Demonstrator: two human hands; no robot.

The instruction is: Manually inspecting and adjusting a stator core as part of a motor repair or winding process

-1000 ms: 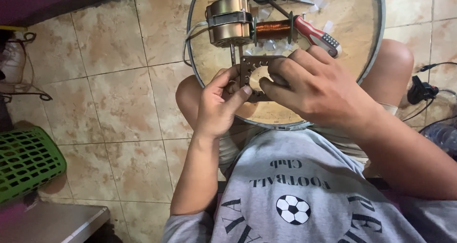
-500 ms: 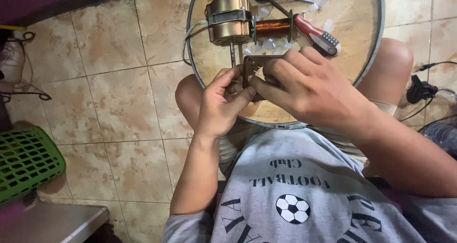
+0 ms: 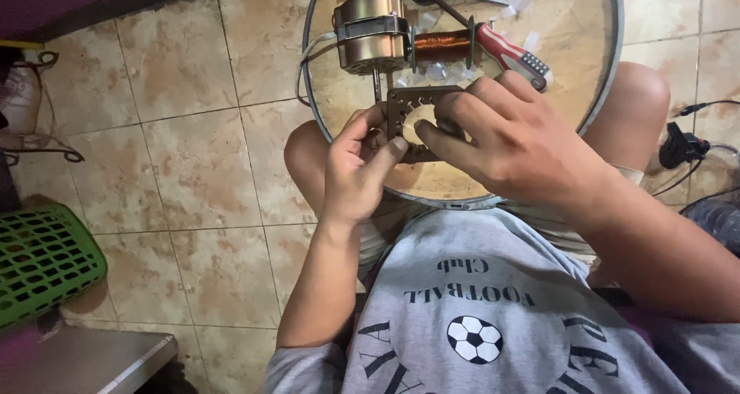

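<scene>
Left hand (image 3: 356,170) fingers curled, pinching; right hand (image 3: 512,143) fingers bent, clasping.

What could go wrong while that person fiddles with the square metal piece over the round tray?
The slotted square metal core is pinched only by the fingertips of the left hand and right hand, so it might slip onto the round tray. The tray seems to rest on the knees; a shift could roll the motor or red-handled tool off.

Stator core (image 3: 412,101) dull metal; coil (image 3: 441,45) shiny copper; tray (image 3: 609,70) wood w/ metal rim
</scene>
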